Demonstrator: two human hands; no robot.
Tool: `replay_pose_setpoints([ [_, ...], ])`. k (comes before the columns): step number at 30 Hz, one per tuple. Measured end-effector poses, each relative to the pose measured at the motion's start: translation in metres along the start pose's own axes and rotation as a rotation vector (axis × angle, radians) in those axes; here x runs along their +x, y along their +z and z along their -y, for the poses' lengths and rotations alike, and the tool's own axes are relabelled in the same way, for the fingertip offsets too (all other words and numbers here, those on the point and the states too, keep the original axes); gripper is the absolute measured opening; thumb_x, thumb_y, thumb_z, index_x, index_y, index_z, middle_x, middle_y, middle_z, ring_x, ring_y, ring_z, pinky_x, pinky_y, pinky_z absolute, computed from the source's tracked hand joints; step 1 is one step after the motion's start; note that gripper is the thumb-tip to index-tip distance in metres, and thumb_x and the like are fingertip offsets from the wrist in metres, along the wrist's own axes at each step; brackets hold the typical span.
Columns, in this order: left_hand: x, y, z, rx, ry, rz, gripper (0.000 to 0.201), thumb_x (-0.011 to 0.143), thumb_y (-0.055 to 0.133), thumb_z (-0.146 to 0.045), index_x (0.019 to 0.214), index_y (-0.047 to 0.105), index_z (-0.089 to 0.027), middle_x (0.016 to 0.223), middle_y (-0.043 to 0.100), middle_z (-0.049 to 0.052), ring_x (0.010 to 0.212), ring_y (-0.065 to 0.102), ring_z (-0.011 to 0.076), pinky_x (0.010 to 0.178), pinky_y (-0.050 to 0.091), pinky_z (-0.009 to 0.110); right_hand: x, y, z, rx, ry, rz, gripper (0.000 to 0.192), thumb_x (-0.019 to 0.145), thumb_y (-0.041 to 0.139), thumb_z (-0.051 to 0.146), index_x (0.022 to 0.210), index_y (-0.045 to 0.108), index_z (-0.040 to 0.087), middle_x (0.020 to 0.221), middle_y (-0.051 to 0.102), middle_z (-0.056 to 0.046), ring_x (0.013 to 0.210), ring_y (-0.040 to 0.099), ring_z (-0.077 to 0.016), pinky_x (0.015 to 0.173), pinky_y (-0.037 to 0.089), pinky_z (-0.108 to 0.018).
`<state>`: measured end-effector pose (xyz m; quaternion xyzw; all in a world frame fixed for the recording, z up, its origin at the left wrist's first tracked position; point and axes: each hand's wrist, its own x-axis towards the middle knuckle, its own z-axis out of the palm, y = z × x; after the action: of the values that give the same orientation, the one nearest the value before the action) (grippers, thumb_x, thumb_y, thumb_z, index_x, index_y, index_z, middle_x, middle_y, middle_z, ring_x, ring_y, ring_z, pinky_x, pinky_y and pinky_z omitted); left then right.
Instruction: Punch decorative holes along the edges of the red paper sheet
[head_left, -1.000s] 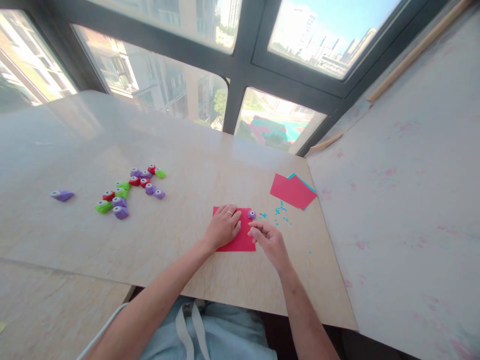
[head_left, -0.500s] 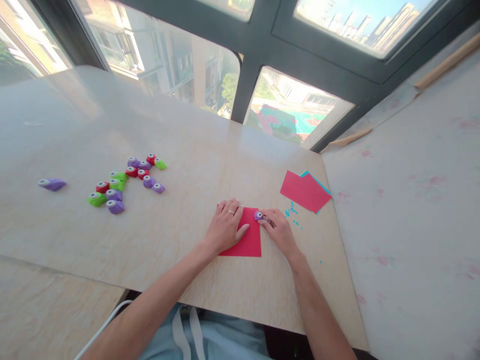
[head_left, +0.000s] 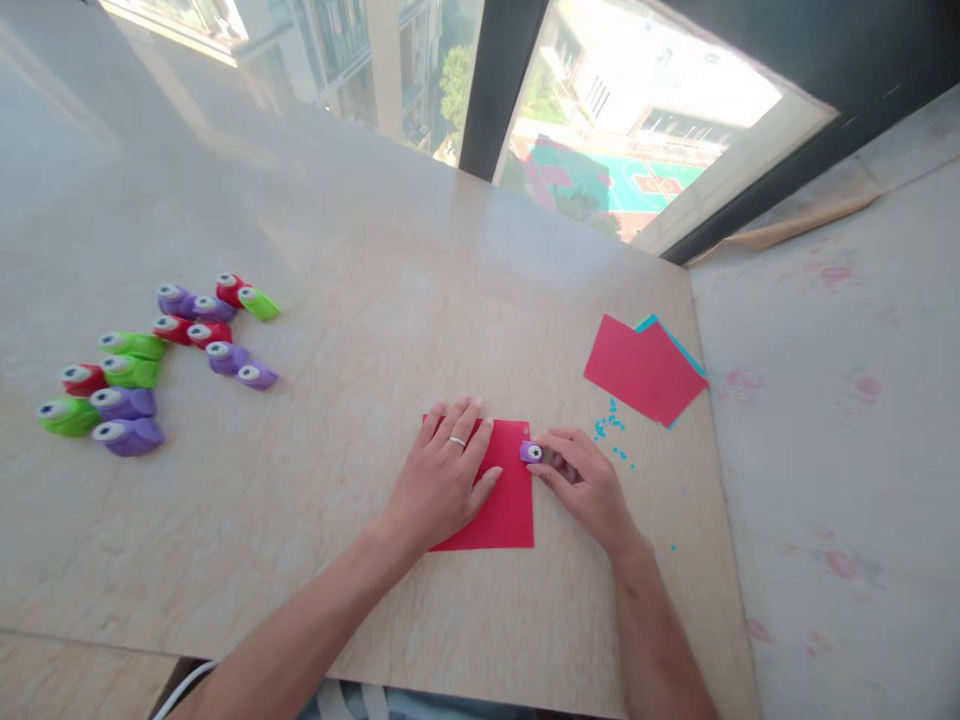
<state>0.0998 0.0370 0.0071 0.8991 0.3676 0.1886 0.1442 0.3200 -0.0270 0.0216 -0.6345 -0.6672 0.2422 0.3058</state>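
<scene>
My left hand [head_left: 448, 470] lies flat with spread fingers on a red sheet of paper [head_left: 514, 510], pressing it to the table. A ring is on one of its fingers. In my right hand [head_left: 585, 483] a small purple paper punch [head_left: 531, 452] is pinched between thumb and fingers. The punch sits at the sheet's right edge, a little below the upper right corner. Small pale holes show in the paper near that corner. Part of the sheet is covered by my left hand.
Several purple, green and red punches [head_left: 129, 403] form a group on the left of the table [head_left: 337, 330]. Red and blue paper [head_left: 641, 370] lies at right, beside small blue paper bits [head_left: 609, 425]. A window [head_left: 615, 130] is behind; a flowered wall covering [head_left: 840, 450] borders the right side.
The view has tilted down and come closer. My right hand has moved the purple punch down along the paper's right edge, and holes now show near the corner. My left hand stays on the sheet.
</scene>
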Motion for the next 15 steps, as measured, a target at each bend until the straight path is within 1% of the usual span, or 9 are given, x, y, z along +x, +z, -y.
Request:
replay_pose_setpoints([
  [4,0.001,0.000,0.000,-0.015,0.007,-0.007,0.047,0.094,0.049,-0.035,0.130,0.055,-0.006,0.145,0.047,0.023,0.138,0.040,0.0346,0.115,0.030,0.055,0.000,0.001,0.000,0.011,-0.010,-0.013,0.022,0.088,0.067,0.025,0.110,0.066,0.024,0.102,0.063,-0.005,0.075,0.061,-0.0131,0.057,0.051,-0.022],
  [9,0.002,-0.002,0.000,-0.033,0.004,-0.009,0.046,0.094,0.051,-0.034,0.130,0.056,-0.006,0.145,0.047,0.023,0.138,0.040,0.0351,0.114,0.032,0.056,0.002,0.006,0.001,-0.023,-0.010,-0.088,0.025,0.088,0.066,0.021,0.113,0.065,0.023,0.101,0.063,-0.006,0.075,0.060,-0.0128,0.055,0.050,-0.022],
  [13,0.002,-0.002,0.000,-0.024,0.010,-0.011,0.046,0.094,0.050,-0.033,0.130,0.056,-0.006,0.144,0.047,0.023,0.137,0.041,0.0354,0.113,0.033,0.057,0.002,0.009,0.003,-0.041,-0.010,-0.129,0.028,0.089,0.065,0.018,0.116,0.065,0.023,0.102,0.063,-0.006,0.069,0.057,-0.0105,0.052,0.048,-0.021],
  [15,0.002,-0.002,0.000,-0.022,0.012,-0.010,0.045,0.094,0.050,-0.033,0.129,0.056,-0.006,0.144,0.047,0.023,0.137,0.041,0.0351,0.113,0.033,0.056,0.002,0.011,0.004,-0.049,-0.004,-0.145,0.029,0.089,0.065,0.017,0.117,0.065,0.023,0.104,0.063,-0.006,0.071,0.058,-0.0108,0.052,0.048,-0.021],
])
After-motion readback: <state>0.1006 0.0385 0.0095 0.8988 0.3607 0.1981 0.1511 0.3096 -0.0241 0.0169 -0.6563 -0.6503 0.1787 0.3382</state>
